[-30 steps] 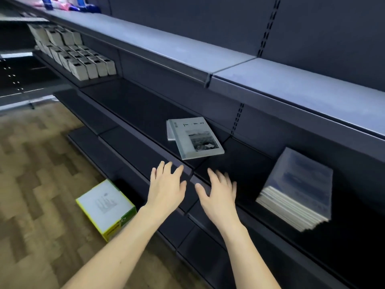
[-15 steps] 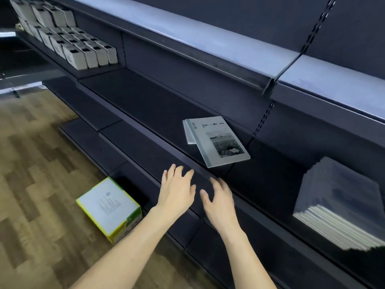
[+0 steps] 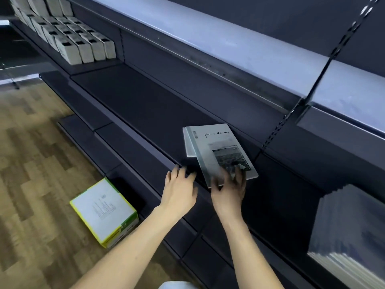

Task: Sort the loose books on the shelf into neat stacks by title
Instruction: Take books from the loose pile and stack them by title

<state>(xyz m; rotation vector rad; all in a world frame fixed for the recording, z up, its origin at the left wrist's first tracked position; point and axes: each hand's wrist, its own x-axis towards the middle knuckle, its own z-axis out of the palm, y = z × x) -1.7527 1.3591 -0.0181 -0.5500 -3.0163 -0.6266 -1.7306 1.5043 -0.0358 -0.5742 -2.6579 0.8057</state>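
Observation:
Two grey books lie askew on the dark middle shelf (image 3: 145, 113). The top book (image 3: 216, 151) has a black-and-white photo on its cover and overhangs the shelf's front edge; the lower book (image 3: 188, 147) peeks out at its left. My right hand (image 3: 228, 190) reaches the top book's near corner with spread fingers, which lie over its front edge. My left hand (image 3: 180, 188) is open just left of it, fingertips at the shelf's front lip. A tall stack of blue-grey books (image 3: 350, 230) stands on the same shelf at the far right.
Rows of pale boxed items (image 3: 68, 36) fill the shelf's far left. A light upper shelf (image 3: 229, 44) overhangs the work area. A white box with yellow-green edges (image 3: 104, 211) sits on the wooden floor below. Lower dark shelves (image 3: 116, 147) jut out in front.
Both hands moved forward and up to the shelf edge; my right hand now touches the top book's near corner. The view shifted left, pushing the tall stack toward the right edge.

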